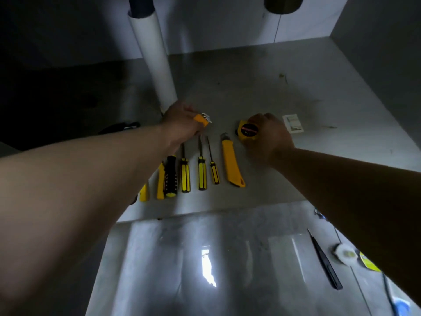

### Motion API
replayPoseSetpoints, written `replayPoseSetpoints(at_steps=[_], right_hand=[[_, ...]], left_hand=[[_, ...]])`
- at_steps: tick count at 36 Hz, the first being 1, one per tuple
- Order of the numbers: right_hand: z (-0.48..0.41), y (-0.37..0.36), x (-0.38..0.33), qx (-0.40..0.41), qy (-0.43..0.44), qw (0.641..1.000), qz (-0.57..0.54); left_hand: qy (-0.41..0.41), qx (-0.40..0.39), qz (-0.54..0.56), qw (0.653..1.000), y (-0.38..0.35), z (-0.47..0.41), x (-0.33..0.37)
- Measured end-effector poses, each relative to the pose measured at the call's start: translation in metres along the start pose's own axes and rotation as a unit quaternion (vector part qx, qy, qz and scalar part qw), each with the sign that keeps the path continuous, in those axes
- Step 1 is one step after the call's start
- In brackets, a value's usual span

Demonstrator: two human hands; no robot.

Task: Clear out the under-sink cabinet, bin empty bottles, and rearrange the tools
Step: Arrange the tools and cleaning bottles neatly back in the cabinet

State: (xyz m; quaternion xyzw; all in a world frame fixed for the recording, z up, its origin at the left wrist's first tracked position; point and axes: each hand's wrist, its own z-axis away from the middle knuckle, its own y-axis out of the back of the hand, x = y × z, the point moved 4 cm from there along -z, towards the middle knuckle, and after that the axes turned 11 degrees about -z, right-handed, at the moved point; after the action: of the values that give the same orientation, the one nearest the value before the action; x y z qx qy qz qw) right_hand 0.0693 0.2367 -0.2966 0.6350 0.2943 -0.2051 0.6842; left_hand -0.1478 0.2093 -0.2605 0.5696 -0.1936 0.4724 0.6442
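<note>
Both my arms reach into the under-sink cabinet [296, 92]. My left hand [182, 120] grips an orange holder of small metal hex keys [204, 118], just in front of the white drain pipe [152, 58]. My right hand [268, 135] is closed around a yellow tape measure [247, 131] resting on the cabinet floor. Between and below the hands lies a row of yellow-and-black tools: three screwdrivers [201, 172], a fatter black-handled driver [170, 176] and a yellow utility knife [232, 163]. My left forearm hides part of two more yellow handles [144, 193].
A small white card [293, 123] lies right of the tape measure. On the shiny floor outside the cabinet, at lower right, are a long black tool [325, 261], a white round item [344, 254] and a yellow disc [369, 263]. A dark object [120, 127] sits in the shadow at left.
</note>
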Motion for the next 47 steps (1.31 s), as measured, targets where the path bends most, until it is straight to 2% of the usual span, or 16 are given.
replayPoseSetpoints(at_steps=[5,8,11,14,19,24,31,35,38,41,47], right_hand=[[-0.008,-0.004,-0.002,0.021,0.02,1.0,-0.012],[-0.002,-0.005,0.001,0.026,0.013,0.999,-0.036],[0.01,-0.006,0.0,0.016,0.054,0.998,0.003],[0.021,-0.008,0.002,0.012,0.059,0.998,0.014],[0.034,-0.011,0.006,0.002,0.058,0.998,-0.024],[0.045,-0.008,0.009,-0.006,0.068,0.997,-0.048],[0.061,0.012,0.02,-0.022,0.074,0.995,-0.061],[0.073,0.03,0.028,-0.013,0.071,0.997,-0.031],[0.091,0.045,0.028,-0.008,0.108,0.994,-0.014],[0.116,0.058,0.031,-0.041,0.137,0.99,0.009],[0.176,0.071,0.065,-0.085,0.078,0.993,0.037]], left_hand=[[-0.027,0.041,-0.026,0.998,-0.005,-0.013,0.003],[-0.032,0.031,-0.022,0.999,-0.012,-0.018,0.004],[-0.04,0.026,-0.027,0.999,-0.02,-0.021,0.005],[-0.048,0.027,-0.039,0.998,-0.026,-0.027,0.004],[-0.107,0.023,-0.147,0.983,-0.03,-0.032,0.008],[-0.14,0.005,-0.19,0.972,-0.032,-0.029,0.011],[-0.143,-0.033,-0.163,0.976,-0.028,-0.02,0.016],[-0.154,-0.02,-0.166,0.974,-0.022,-0.008,0.021],[-0.178,0.011,-0.224,0.958,-0.025,0.009,0.022],[-0.242,0.03,-0.288,0.926,-0.037,0.045,0.026],[-0.354,-0.03,-0.356,0.864,-0.082,0.134,0.024]])
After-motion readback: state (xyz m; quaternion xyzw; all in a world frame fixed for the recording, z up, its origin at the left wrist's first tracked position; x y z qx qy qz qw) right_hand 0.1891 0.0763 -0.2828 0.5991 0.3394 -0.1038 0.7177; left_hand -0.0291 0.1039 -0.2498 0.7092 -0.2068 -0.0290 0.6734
